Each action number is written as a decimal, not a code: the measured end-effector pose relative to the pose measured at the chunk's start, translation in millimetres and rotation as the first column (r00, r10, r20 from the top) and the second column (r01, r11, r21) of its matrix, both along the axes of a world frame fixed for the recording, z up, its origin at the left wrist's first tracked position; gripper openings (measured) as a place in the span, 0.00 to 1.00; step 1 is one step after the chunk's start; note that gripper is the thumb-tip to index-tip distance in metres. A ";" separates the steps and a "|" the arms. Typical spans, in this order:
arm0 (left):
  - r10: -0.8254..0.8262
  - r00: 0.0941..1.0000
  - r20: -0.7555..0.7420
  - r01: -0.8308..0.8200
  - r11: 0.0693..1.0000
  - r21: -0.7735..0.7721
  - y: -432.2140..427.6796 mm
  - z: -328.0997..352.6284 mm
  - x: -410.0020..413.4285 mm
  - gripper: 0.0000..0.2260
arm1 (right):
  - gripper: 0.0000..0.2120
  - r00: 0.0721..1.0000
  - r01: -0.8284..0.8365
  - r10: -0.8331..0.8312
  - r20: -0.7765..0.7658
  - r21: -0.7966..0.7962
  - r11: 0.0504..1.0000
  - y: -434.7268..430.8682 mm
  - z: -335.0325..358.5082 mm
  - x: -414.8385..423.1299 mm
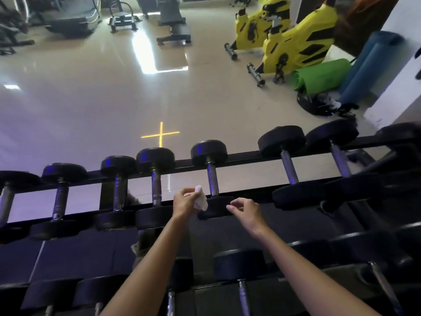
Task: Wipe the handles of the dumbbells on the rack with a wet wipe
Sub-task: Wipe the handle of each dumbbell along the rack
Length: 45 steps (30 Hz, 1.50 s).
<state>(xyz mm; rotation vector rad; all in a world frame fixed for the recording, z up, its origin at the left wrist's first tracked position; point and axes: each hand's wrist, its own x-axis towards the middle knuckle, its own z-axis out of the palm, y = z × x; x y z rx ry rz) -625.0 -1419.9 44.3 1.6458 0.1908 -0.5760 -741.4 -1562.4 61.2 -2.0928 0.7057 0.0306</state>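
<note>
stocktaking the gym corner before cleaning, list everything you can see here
dumbbells: at least eight on the top tier, more below, black heads, metal handles
rack: one, black, across the foreground
wipe: one, white, in the left hand
bikes: two, yellow and black, top right
green mat: one, rolled, by the bikes
blue mats: rolled, leaning at the right wall, count unclear
bench: one, black, top centre
treadmill: one, dark, top left
cross: one, yellow, on the floor beyond the rack
left hand: holds the wipe beside a top-tier handle
right hand: fingers loosely curled, holding nothing, over the top tier's near side
</note>
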 end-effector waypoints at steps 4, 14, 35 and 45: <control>0.116 0.993 -0.026 -0.116 0.993 0.010 -26.8 2.0 -0.2 0.08 | 0.17 0.970 -0.242 0.229 -0.085 -0.226 0.943 -32.8 -9.6 -3.5; -0.318 0.887 0.336 0.102 0.844 0.527 -56.9 -10.8 21.6 0.03 | 0.20 0.944 -0.309 0.273 -0.183 -0.208 0.928 -36.6 -36.9 28.6; -0.955 -0.057 -0.290 0.311 -0.293 0.904 -112.8 -38.8 63.0 0.12 | 0.29 0.969 0.124 -0.086 -0.231 0.156 0.980 -26.6 -63.7 47.6; -0.614 0.788 0.047 0.494 0.676 0.546 -47.5 -38.9 45.0 0.03 | 0.34 0.959 0.131 -0.079 -0.272 0.176 0.976 -25.9 -59.0 46.7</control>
